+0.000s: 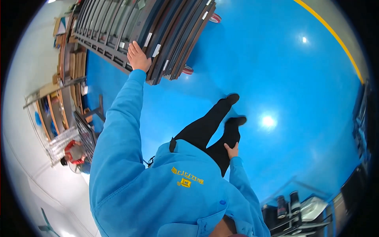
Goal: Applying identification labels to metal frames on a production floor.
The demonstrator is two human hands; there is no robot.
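Note:
My left hand [139, 57] lies with its fingers stretched out against the edge of a stack of dark metal frames [158, 43]. The frames stand close together, several with small white labels on their ends. Behind my fingers runs a frame with a row of grey bars [103, 25]. Beside my thigh hangs my right hand [232, 151], its thumb apart from the fingers and nothing seen in it; the fingers show only in part. Red and white wheels [188, 70] show beneath the stack.
Shelves with boxes [55, 110] stand along the left wall, near a dark rack [86, 128]. A person in red [75, 153] is at the far left. Black rolls [294, 202] and metal bars lie at lower right. A yellow line [335, 33] crosses the blue floor [272, 91].

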